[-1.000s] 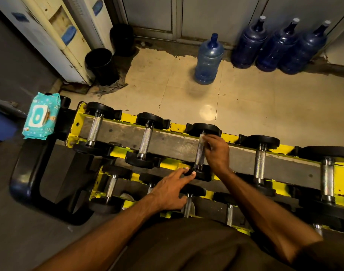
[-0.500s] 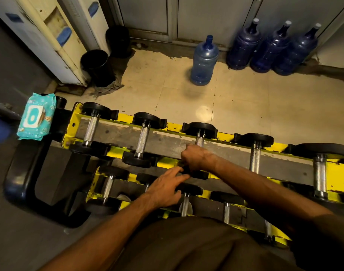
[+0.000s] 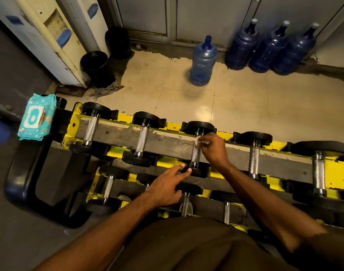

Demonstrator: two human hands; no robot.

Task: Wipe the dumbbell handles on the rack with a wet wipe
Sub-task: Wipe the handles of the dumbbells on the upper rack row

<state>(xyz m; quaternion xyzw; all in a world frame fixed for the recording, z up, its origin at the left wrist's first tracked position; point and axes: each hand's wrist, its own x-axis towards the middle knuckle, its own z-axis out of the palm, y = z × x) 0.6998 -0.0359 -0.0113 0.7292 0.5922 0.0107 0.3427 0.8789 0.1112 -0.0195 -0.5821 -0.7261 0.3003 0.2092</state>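
The right hand, pinching the wet wipe, has slid from the near end of the third handle on the rack to its far end. The left hand, fingers straight, steadies the near weight. This handle is probably nearly clean.

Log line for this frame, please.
phase: wiping | right hand: pinches wet wipe on far end of third top-row dumbbell handle | left hand: fingertips on its near weight | wipes pack: left of rack
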